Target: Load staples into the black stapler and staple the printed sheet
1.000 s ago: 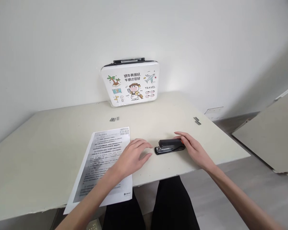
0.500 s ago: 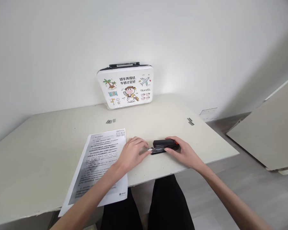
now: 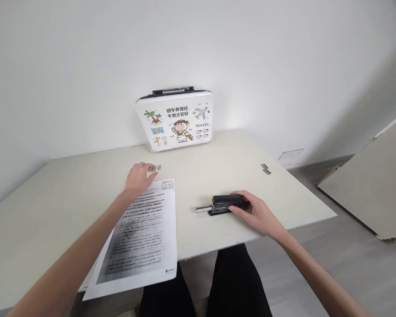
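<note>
— Moved since half a second ago: left hand (image 3: pixel 139 179), away from the front of the black stapler (image 3: pixel 222 200) and out to some grey staple strips (image 3: pixel 159 167). Right hand (image 3: pixel 255 213) unmoved, at the stapler's rear.

— And around all that, biggest first?

— Plain white wall (image 3: pixel 86 66) behind, pale tabletop (image 3: pixel 69 189) in front. Then a white hard-shell carry case (image 3: pixel 174 119), upright at the far edge near the wall, black handle on top, printed with palm trees, a plane, a cartoon cow and "TRAVEL".

— Next size down?

— Printed sheet (image 3: pixel 141 237), face up on the left, hanging past the near edge. After that, the black stapler, lying to the right of the sheet, silver magazine (image 3: pixel 203 209) jutting from its front.

— Grip?

— Right: closed around the stapler, thumb on the near side, fingers on the far side. Left: fingertips right at the strips; pinching one or merely touching, cannot tell.

— Smallest?

— Staple strips: one just right of the left fingertips, another partly hidden by them, plus a separate pair (image 3: pixel 267 171) near the tabletop's right edge.
</note>
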`<action>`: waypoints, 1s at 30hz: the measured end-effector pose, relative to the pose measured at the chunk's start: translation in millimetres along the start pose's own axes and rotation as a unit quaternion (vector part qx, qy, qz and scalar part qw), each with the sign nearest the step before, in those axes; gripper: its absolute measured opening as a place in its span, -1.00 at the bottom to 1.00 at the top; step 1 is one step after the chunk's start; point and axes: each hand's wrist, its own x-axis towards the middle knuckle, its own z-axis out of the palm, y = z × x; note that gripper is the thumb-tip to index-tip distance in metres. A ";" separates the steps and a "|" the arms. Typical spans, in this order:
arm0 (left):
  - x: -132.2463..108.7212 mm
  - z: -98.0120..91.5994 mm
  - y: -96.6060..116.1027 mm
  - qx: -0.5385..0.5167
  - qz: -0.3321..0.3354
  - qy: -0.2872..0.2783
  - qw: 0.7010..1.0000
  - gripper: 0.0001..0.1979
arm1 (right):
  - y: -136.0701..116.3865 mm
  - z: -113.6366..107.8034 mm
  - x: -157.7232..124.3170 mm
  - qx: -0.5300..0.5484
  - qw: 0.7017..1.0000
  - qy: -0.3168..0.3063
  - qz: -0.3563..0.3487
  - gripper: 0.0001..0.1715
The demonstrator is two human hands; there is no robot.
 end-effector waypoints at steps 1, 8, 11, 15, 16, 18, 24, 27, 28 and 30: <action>10.4 4.1 -2.2 0.014 -0.011 0.002 1.000 -0.65 | -0.2 0.0 0.4 0.000 1.000 0.000 0.001 -0.62; 40.6 29.2 18.1 0.022 -0.017 0.009 1.000 -0.71 | -1.9 -0.2 1.8 0.000 1.000 0.004 0.006 -0.63; 38.6 30.0 28.2 -0.003 0.007 0.012 1.000 -0.77 | -0.8 -0.2 2.1 0.000 1.000 0.005 0.003 -0.63; 27.8 23.0 46.2 -0.057 0.043 -0.010 0.997 -0.77 | 0.9 -0.5 1.8 0.003 1.000 0.006 -0.004 -0.62; 22.8 20.0 52.5 -0.077 0.054 -0.020 0.995 -0.76 | 1.0 -0.7 1.7 0.004 1.000 0.006 -0.005 -0.62; 8.9 12.6 66.7 -0.141 0.077 -0.040 0.986 -0.74 | 0.4 -1.1 1.6 0.005 1.000 0.006 -0.004 -0.62; -54.2 -12.0 106.9 -0.270 0.138 -0.087 0.949 -0.71 | -4.1 -2.0 1.8 0.004 1.000 0.009 -0.001 -0.62; -80.2 -18.2 119.4 -0.219 0.196 -0.077 0.953 -0.70 | -4.4 -2.0 1.8 0.001 1.000 0.011 -0.002 -0.62; -86.5 -19.2 122.7 -0.197 0.221 -0.067 0.953 -0.69 | -4.1 -1.9 1.8 0.001 1.000 0.013 -0.004 -0.62; -95.6 -19.8 128.6 -0.155 0.269 -0.047 0.949 -0.67 | -3.2 -1.7 1.7 0.003 1.000 0.016 -0.009 -0.62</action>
